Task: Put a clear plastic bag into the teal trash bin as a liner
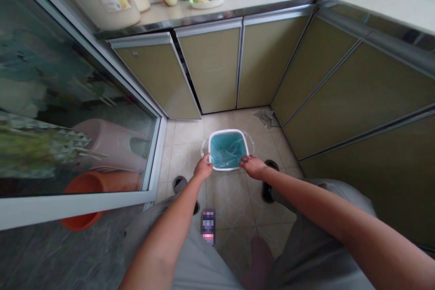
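A trash bin (227, 132) with a white rim and teal inside stands on the tiled floor in front of me. A clear plastic bag (228, 156) lines it, and loose film sticks out past the rim on both sides. My left hand (204, 167) is closed on the near left corner of the rim, thumb on the inner side. At the near right corner, my right hand (253, 166) grips the rim with its fingers bent over the edge. How much of the bag lies under the fingers cannot be made out.
Cabinets (210, 68) stand ahead and to the right, the left door (159, 77) slightly ajar. A grey cloth (268, 118) lies in the corner. Left is a glass door (78, 99) with an orange bucket (83, 186) behind it. A blurred-out object (208, 227) appears between my legs.
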Demonstrator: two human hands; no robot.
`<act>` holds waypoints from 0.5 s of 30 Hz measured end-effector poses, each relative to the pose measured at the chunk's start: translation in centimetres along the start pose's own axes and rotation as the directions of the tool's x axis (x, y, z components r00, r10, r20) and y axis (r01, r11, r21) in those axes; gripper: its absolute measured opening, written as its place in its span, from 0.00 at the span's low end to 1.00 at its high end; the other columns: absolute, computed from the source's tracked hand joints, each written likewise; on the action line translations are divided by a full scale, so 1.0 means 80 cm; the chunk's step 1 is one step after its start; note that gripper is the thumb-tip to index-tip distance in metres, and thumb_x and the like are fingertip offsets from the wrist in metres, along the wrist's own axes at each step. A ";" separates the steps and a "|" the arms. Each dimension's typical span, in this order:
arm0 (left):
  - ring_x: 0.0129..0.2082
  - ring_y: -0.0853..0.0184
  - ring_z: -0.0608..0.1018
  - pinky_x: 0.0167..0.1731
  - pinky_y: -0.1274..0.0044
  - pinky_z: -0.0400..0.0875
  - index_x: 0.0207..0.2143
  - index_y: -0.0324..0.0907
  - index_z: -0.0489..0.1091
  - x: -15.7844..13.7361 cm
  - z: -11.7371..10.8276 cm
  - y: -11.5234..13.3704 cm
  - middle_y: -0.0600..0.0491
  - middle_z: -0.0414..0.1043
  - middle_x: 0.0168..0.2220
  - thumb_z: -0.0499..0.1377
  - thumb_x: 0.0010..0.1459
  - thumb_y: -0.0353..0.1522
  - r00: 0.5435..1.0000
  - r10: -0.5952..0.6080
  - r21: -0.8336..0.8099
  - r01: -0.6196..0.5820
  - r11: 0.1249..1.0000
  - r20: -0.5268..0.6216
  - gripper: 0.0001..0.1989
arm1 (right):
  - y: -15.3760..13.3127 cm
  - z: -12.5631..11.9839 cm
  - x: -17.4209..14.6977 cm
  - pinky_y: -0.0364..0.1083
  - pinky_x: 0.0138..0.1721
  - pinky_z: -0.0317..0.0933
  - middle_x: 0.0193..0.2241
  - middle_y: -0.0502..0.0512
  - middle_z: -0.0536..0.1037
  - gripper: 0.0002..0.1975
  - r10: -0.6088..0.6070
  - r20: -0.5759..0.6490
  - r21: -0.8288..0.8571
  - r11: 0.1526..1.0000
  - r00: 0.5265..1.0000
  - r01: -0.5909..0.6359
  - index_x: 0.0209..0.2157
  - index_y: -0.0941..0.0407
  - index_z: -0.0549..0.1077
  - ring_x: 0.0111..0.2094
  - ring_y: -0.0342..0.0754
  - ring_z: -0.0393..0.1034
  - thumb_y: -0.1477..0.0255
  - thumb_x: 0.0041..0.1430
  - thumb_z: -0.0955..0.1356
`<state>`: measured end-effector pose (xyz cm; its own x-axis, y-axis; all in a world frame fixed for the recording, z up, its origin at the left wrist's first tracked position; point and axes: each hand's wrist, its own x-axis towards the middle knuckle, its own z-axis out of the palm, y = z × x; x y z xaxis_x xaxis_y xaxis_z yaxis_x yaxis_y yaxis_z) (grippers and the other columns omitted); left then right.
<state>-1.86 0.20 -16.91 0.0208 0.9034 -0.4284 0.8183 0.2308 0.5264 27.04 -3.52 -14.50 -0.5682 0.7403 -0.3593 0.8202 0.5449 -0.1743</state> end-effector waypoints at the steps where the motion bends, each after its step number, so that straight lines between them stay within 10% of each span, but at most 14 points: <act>1: 0.43 0.66 0.79 0.45 0.78 0.70 0.66 0.49 0.67 -0.001 -0.003 0.002 0.50 0.79 0.46 0.60 0.63 0.33 1.000 0.025 0.002 -0.025 1.000 -0.015 0.28 | -0.006 -0.005 -0.007 0.55 0.57 0.60 0.53 0.68 0.78 0.19 0.027 -0.012 0.043 0.999 1.000 -0.026 0.55 0.57 0.76 0.57 0.59 0.70 0.77 0.64 0.64; 9: 0.30 0.69 0.76 0.34 0.79 0.69 0.56 0.44 0.76 -0.051 0.010 0.014 0.54 0.78 0.32 0.59 0.61 0.30 0.951 0.216 0.011 -0.224 0.975 0.221 0.20 | -0.076 -0.014 -0.074 0.46 0.45 0.64 0.42 0.58 0.84 0.19 0.186 0.126 0.521 0.824 0.974 -0.225 0.54 0.54 0.78 0.45 0.53 0.78 0.70 0.65 0.65; 15: 0.23 0.73 0.67 0.29 0.80 0.64 0.68 0.39 0.64 -0.074 -0.013 0.049 0.60 0.66 0.25 0.59 0.59 0.27 0.929 0.291 -0.196 -0.249 0.949 0.228 0.33 | -0.051 -0.050 -0.084 0.45 0.42 0.65 0.36 0.56 0.82 0.25 0.357 -0.041 0.635 0.731 0.933 -0.251 0.61 0.57 0.73 0.38 0.49 0.76 0.74 0.62 0.67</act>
<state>0.59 -3.89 -11.53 0.3882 0.8240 -0.4127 0.6587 0.0651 0.7496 27.29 -9.16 -7.71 -0.2402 0.9016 -0.3597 0.7845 -0.0380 -0.6190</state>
